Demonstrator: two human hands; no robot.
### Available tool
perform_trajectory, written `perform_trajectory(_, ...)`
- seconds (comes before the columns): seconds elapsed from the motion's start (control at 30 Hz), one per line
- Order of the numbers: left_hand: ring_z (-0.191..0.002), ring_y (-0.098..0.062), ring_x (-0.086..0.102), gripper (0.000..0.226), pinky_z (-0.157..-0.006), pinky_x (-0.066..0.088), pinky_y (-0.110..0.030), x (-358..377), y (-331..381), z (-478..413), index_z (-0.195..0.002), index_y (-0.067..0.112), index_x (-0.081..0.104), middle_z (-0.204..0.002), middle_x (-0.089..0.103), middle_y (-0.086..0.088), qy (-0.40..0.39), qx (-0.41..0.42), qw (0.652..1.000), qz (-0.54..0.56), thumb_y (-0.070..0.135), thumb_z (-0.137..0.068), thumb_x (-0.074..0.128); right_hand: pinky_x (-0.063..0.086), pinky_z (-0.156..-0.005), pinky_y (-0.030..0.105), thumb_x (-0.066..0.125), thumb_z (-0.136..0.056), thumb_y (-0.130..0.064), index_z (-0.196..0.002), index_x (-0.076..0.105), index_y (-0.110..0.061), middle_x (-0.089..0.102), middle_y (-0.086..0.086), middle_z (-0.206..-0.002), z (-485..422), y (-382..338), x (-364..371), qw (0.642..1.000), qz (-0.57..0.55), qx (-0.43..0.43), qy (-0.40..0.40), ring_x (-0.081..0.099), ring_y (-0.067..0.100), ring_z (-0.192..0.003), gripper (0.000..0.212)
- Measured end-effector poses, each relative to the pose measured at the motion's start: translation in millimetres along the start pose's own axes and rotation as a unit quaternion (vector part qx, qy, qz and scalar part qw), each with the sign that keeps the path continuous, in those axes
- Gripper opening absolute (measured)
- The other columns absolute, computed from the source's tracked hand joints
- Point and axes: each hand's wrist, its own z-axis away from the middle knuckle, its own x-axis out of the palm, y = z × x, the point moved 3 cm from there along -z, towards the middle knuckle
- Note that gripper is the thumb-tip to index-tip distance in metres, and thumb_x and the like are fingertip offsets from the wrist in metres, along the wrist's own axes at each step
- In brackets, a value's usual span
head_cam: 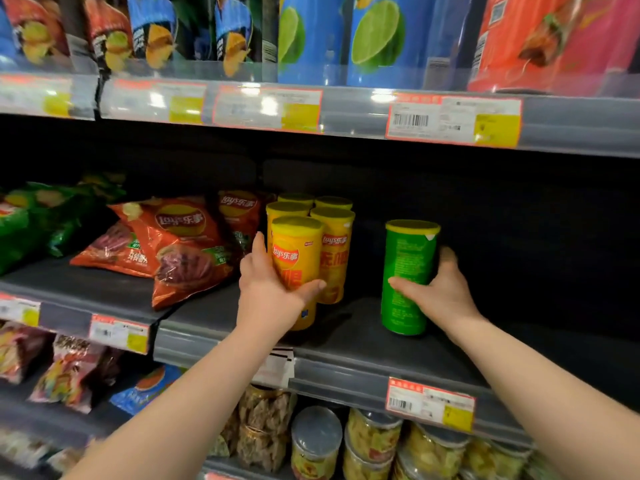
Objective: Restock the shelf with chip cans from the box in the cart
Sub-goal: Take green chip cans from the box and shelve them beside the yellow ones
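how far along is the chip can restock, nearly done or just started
Early, it seems. Done: four yellow cans stand grouped on the shelf. In hand: the left hand grips a fifth yellow can in front of them; the right hand holds a green can standing alone. Left: the shelf around the green can looks unfilled. Box and cart are out of view.

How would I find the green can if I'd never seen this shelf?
Look at the dark middle shelf. Right of the yellow cans, a green can sits apart, held by the right hand. It is the only green one, with a yellow lid.
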Motion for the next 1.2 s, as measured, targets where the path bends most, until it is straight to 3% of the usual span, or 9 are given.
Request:
perform_trajectory(0.1, -0.136, -0.028, 0.026, 0.108, -0.108, 0.029, -0.046, -6.8, 14.1, 17.9, -0.150, 0.019, 0.013, -0.146, 0.028, -0.011, 0.083, 0.052, 0.991, -0.089, 0.045, -0.069, 0.079, 0.043, -0.086, 0.030, 0.083, -0.069, -0.017, -0.128, 0.038, -0.009, 0.057, 0.010, -0.119, -18.5, 12.9, 5.3, 1.000, 0.000, 0.000, 0.009, 0.057, 0.026, -0.109, 0.075)
perform_trajectory(0.2, -0.116, -0.027, 0.043, 0.068, -0.095, 0.040, -0.040, 6.6, 25.7, 37.1, -0.133, 0.017, 0.040, -0.125, 0.049, -0.012, 0.114, 0.228, 0.957, -0.138, 0.044, -0.076, 0.065, 0.047, -0.092, 0.038, 0.087, -0.063, -0.022, -0.128, 0.037, -0.010, 0.054, 0.013, -0.123, -40.9, 24.3, 12.2, 1.000, 0.003, 0.005, 0.022, 0.056, 0.030, -0.113, 0.082)
perform_trajectory(0.33, -0.085, -0.026, 0.061, 0.035, -0.066, 0.053, -0.031, 48.1, 28.6, 56.5, -0.100, 0.018, 0.060, -0.096, 0.063, -0.005, -0.023, 0.395, 0.896, -0.203, 0.043, -0.077, 0.051, 0.045, -0.099, 0.043, 0.088, -0.061, -0.028, -0.137, 0.031, -0.014, 0.049, 0.013, -0.131, -66.8, 31.3, 24.5, 0.999, 0.026, 0.018, -0.010, 0.052, 0.030, -0.119, 0.096)
perform_trajectory(0.5, -0.103, -0.025, 0.053, 0.073, -0.080, 0.048, -0.036, 77.7, 21.2, 54.6, -0.110, 0.021, 0.065, -0.107, 0.061, -0.003, -0.199, 0.301, 0.865, -0.348, 0.058, -0.076, 0.012, 0.039, -0.092, 0.030, 0.067, -0.082, -0.009, -0.146, 0.016, -0.017, 0.049, 0.010, -0.133, -79.8, 35.6, 26.8, 0.993, 0.006, 0.034, -0.113, 0.050, 0.030, -0.121, 0.082)
perform_trajectory(0.6, -0.095, -0.027, 0.055, 0.066, -0.074, 0.049, -0.039, 80.2, 19.7, 54.1, -0.104, 0.019, 0.069, -0.099, 0.063, -0.004, -0.186, 0.325, 0.867, -0.328, 0.052, -0.082, 0.016, 0.040, -0.091, 0.030, 0.068, -0.081, -0.009, -0.145, 0.018, -0.016, 0.050, 0.010, -0.132, -85.5, 37.4, 27.0, 0.991, 0.022, 0.022, -0.129, 0.051, 0.028, -0.119, 0.082)
perform_trajectory(0.83, -0.081, -0.023, 0.057, 0.048, -0.062, 0.048, -0.032, 80.0, 16.6, 52.1, -0.088, 0.021, 0.071, -0.083, 0.062, 0.000, -0.161, 0.345, 0.878, -0.290, 0.048, -0.087, 0.031, 0.048, -0.095, 0.045, 0.084, -0.061, -0.047, -0.133, 0.036, -0.012, 0.049, 0.013, -0.130, -106.9, 42.8, 57.7, 0.994, 0.072, 0.038, -0.079, 0.054, 0.032, -0.116, 0.093)
perform_trajectory(1.0, -0.065, -0.017, 0.056, 0.035, -0.049, 0.046, -0.026, 78.4, 15.7, 54.2, -0.072, 0.025, 0.069, -0.068, 0.058, 0.005, -0.112, 0.362, 0.883, -0.277, 0.044, -0.084, 0.042, 0.042, -0.097, 0.036, 0.073, -0.077, -0.008, -0.140, 0.021, -0.013, 0.048, 0.012, -0.129, -115.8, 46.8, 65.7, 0.989, -0.033, 0.049, -0.135, 0.049, 0.029, -0.122, 0.082)
perform_trajectory(1.07, -0.064, -0.016, 0.056, 0.035, -0.048, 0.046, -0.025, 78.8, 15.9, 54.4, -0.070, 0.025, 0.069, -0.067, 0.058, 0.006, -0.107, 0.362, 0.883, -0.278, 0.043, -0.084, 0.043, 0.041, -0.093, 0.033, 0.070, -0.079, -0.004, -0.141, 0.021, -0.012, 0.050, 0.010, -0.127, -118.2, 49.0, 64.2, 0.988, -0.032, 0.043, -0.147, 0.049, 0.027, -0.121, 0.079)
perform_trajectory(1.2, -0.063, -0.017, 0.055, 0.035, -0.047, 0.043, -0.024, 78.3, 15.5, 54.4, -0.068, 0.024, 0.067, -0.066, 0.057, 0.005, -0.105, 0.358, 0.886, -0.276, 0.043, -0.084, 0.043, 0.047, -0.096, 0.045, 0.086, -0.062, -0.038, -0.133, 0.032, -0.013, 0.052, 0.012, -0.128, -121.7, 50.6, 63.3, 0.993, 0.053, 0.059, -0.089, 0.054, 0.031, -0.116, 0.093)
